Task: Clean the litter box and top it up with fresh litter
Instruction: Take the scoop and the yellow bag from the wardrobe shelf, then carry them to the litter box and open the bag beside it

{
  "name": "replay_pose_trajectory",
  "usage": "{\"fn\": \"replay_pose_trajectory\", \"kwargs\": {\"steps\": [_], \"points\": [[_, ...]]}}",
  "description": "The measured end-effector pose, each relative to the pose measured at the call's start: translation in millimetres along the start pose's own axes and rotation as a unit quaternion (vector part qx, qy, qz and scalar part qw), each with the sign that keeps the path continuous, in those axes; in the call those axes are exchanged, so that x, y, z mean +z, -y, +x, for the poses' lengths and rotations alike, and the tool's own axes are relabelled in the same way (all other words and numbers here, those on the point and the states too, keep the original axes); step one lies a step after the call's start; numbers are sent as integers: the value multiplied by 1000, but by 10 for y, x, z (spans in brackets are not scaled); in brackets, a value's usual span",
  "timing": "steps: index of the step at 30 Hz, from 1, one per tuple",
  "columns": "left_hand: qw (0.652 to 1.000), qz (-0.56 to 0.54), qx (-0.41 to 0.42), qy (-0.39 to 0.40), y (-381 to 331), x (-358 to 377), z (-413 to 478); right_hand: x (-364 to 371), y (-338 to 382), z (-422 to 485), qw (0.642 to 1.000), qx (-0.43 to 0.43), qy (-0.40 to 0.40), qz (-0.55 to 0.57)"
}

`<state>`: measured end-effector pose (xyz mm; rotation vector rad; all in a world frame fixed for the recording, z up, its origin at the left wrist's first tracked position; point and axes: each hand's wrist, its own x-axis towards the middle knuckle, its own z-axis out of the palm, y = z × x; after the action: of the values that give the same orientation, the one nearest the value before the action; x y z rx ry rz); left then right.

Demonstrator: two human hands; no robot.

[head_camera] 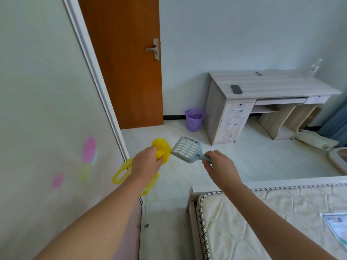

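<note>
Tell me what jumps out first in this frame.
The two hands at centre draw the eye: the left hand grips a crumpled yellow bag, its loops hanging below the wrist, and the right hand holds a grey slotted scoop by its handle, both above the pale floor. Behind them stands a brown door, with a purple basket on the floor between it and a desk.

The right edge cuts off a beige tray (333,158) — the right hand (218,166) hides the scoop handle (204,157).
</note>
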<state>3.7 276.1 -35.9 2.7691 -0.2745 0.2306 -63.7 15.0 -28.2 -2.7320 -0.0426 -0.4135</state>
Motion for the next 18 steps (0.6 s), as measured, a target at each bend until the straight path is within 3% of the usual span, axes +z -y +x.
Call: {"fn": "replay_pose_trajectory", "kwargs": {"steps": [18], "points": [[993,71,73,53,-238,726,2612,855,-1127,2159,1000,17,-13,19]]}}
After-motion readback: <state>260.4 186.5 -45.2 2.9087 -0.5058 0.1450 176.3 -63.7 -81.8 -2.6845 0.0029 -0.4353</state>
